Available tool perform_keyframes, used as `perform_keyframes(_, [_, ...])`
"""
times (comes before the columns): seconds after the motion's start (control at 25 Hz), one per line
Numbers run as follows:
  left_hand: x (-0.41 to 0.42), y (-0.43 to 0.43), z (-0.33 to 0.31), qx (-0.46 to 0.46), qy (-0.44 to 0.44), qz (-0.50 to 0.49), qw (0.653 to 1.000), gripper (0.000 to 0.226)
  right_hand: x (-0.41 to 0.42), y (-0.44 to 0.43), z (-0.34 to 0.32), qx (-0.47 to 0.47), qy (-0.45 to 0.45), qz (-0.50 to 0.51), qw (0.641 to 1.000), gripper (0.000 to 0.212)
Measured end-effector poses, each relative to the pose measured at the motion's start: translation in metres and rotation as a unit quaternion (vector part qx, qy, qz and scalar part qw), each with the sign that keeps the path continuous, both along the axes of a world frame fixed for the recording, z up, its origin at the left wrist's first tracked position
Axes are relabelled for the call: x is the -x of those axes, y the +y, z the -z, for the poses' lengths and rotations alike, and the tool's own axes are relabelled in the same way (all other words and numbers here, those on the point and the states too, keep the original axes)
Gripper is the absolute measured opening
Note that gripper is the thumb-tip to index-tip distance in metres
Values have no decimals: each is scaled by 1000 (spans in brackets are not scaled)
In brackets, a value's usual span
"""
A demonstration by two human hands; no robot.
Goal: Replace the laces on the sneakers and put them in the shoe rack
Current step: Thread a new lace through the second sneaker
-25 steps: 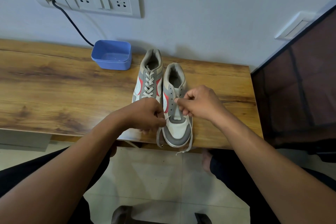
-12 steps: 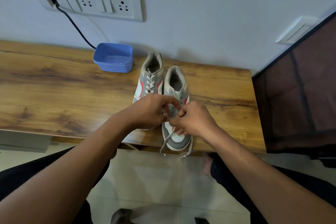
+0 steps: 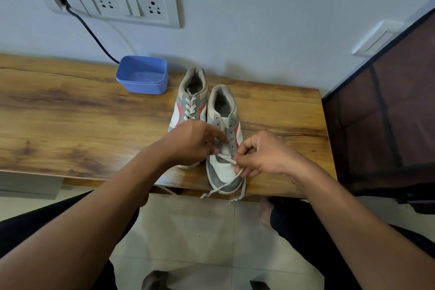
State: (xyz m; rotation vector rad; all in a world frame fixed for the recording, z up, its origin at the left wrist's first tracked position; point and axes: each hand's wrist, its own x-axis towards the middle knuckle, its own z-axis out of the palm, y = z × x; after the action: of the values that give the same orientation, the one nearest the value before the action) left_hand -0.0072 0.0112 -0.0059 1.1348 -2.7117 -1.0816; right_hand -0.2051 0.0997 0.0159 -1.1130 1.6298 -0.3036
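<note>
Two grey, white and red sneakers stand side by side on the wooden table [image 3: 70,125], toes toward me. The left sneaker [image 3: 191,99] is laced. On the right sneaker [image 3: 223,172] most eyelets are bare. A white lace [image 3: 226,187] runs across its lowest eyelets, and both ends hang over the table's front edge. My right hand [image 3: 261,155] pinches this lace just right of the toe. My left hand [image 3: 190,142] rests over the front of the left sneaker with its fingertips on the right sneaker's tongue; whether it holds the lace is hidden.
A blue plastic tub [image 3: 142,76] sits on the table by the wall, behind the sneakers. A black cable [image 3: 94,35] runs down from the socket panel [image 3: 110,2]. A dark mesh rack [image 3: 386,115] stands to the right of the table.
My right hand has drawn away to the right of the toe with the lace in its pinch. The left hand has slid a little left, uncovering the right sneaker's eyelets.
</note>
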Motion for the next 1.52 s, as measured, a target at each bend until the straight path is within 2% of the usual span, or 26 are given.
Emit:
perform_keyframes(0.16, [0, 0, -5, -49, 37, 32, 998, 9, -11, -1, 5, 12, -53, 25, 998, 10])
perform_keyframes(0.28, [-8, -9, 0, -51, -9, 20, 998, 3, -2, 2, 6, 2, -47, 23, 999, 10])
perform_keyframes(0.36, [-10, -10, 1, -66, -19, 15, 998, 6, 6, 2, 3, -2, -47, 26, 999, 9])
perform_keyframes(0.52, [-1, -1, -10, -121, 42, 54, 990, 12, 3, -2, 1, 18, -86, 53, 995, 9])
perform_keyframes(0.72, [-19, -17, -3, -97, -56, 45, 993, 12, 20, -2, 1, -12, -31, -11, 999, 9])
perform_keyframes(0.88, [2, 2, -10, -116, 43, 58, 991, 12, 12, -5, -1, 23, -84, 11, 996, 12])
perform_keyframes(1.0, [-8, -15, -13, -77, -15, 49, 996, 8, 19, -8, -6, 29, -76, 9, 997, 11])
perform_keyframes(1.08, [-17, -20, -11, -87, -66, 44, 993, 13, 29, -7, -9, 15, -62, 9, 998, 10])
perform_keyframes(1.12, [-15, -15, -10, -101, -49, 40, 993, 15, 30, -6, -11, 10, -68, 11, 998, 9])
perform_keyframes(1.24, [4, 3, -12, -124, 78, 31, 989, 13, 17, -8, -11, 22, -109, 5, 994, 7])
perform_keyframes(1.28, [4, 0, -14, -121, 84, 33, 989, 9, 16, -8, -10, 28, -116, 7, 993, 7])
perform_keyframes(1.44, [-21, -19, -22, -162, -17, 76, 984, 12, 37, -8, -15, 14, -110, -3, 994, 8])
perform_keyframes(1.52, [-16, -10, -20, -186, 14, 68, 980, 15, 31, -5, -16, 12, -130, -20, 991, 10])
